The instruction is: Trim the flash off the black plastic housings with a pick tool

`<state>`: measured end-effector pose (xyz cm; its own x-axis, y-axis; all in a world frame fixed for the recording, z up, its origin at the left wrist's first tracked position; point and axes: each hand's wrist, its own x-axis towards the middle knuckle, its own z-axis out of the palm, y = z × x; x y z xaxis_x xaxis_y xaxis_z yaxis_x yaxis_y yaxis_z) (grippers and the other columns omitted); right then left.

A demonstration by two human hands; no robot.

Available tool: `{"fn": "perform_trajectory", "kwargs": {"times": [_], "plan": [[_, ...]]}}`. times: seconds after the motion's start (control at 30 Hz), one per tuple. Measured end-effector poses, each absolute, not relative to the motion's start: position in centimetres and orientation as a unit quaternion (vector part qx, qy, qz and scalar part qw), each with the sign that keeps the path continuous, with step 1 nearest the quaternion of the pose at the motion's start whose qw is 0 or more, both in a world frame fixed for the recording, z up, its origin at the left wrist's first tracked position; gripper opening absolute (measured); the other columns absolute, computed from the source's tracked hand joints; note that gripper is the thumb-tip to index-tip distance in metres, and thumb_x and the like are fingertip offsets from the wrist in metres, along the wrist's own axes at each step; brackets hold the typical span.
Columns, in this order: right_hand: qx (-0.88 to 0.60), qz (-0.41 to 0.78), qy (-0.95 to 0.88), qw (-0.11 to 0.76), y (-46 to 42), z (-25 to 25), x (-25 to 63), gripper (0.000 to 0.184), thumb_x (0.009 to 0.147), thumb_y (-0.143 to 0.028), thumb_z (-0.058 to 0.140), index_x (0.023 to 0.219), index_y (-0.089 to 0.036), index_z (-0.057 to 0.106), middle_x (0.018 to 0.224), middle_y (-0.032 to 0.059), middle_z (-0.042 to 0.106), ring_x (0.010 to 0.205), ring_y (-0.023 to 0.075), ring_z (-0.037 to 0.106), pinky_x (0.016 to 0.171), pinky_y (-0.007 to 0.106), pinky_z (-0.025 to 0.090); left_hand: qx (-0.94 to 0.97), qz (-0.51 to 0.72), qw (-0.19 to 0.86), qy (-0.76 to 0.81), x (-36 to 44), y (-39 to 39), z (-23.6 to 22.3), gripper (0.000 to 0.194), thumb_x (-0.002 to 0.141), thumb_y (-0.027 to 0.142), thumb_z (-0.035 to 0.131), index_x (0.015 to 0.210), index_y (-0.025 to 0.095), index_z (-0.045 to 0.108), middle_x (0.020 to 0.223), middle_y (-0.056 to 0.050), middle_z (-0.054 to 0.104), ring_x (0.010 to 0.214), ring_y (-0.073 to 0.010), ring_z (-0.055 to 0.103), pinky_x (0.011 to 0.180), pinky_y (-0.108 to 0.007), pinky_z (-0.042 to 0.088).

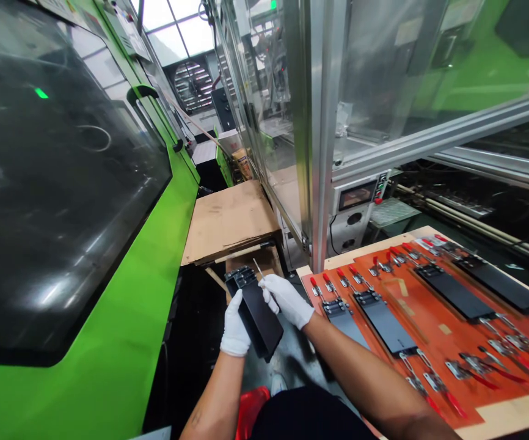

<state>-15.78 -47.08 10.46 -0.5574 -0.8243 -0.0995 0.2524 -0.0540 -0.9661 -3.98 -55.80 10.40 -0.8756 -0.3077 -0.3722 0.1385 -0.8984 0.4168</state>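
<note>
A long black plastic part [264, 318] is tilted in front of me, its far end showing ribs and small fittings. My left hand [236, 327], in a white glove, is closed around its left side. On the other side, my gloved right hand [287, 299] has its fingers closed around a thin rod-like tool [258, 267], whose pale tip points up beside the part's far end. What kind of tool it is I cannot make out.
An orange board [434, 330] on the right carries similar black parts [386, 321] between red-handled toggle clamps [448, 394]. A green machine [168, 244] borders the left. Ahead lie a cardboard sheet [232, 214] and an aluminium-framed enclosure [322, 134].
</note>
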Motion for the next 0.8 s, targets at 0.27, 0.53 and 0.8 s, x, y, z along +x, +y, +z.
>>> {"fn": "perform_trajectory", "kwargs": {"times": [0.27, 0.53, 0.8], "plan": [[-0.184, -0.743, 0.443, 0.466, -47.2, 11.2, -14.9, 0.041, 0.064, -0.057, 0.065, 0.081, -0.022, 0.053, 0.047, -0.0098, 0.056, 0.029, 0.0061, 0.037, 0.031, 0.019, 0.023, 0.196, -0.947, 0.106, -0.232, -4.4, -54.8, 11.3, 0.030, 0.092, 0.038, 0.063, 0.091, 0.011, 0.074, 0.069, -0.008, 0.069, 0.081, -0.0296, 0.072, 0.086, -0.045, 0.058], [-0.195, -0.734, 0.440, 0.479, -47.1, 11.7, -14.0, 0.042, 0.066, -0.060, 0.063, 0.082, -0.022, 0.053, 0.047, -0.0106, 0.055, 0.028, 0.0060, 0.038, 0.029, 0.019, 0.024, 0.177, -0.944, 0.107, -0.255, -4.2, -54.6, 11.8, 0.031, 0.091, 0.040, 0.064, 0.086, 0.011, 0.072, 0.069, -0.007, 0.068, 0.068, -0.0255, 0.068, 0.072, -0.041, 0.057], [-0.209, -0.697, 0.495, 0.474, -46.4, 11.9, -13.4, 0.031, 0.073, -0.052, 0.058, 0.083, -0.022, 0.052, 0.045, -0.0109, 0.052, 0.028, 0.0076, 0.041, 0.030, 0.018, 0.028, 0.163, -0.948, 0.094, -0.257, -4.0, -54.5, 11.1, 0.032, 0.093, 0.043, 0.060, 0.083, 0.014, 0.069, 0.061, -0.004, 0.060, 0.059, -0.0230, 0.064, 0.066, -0.038, 0.055]]}}
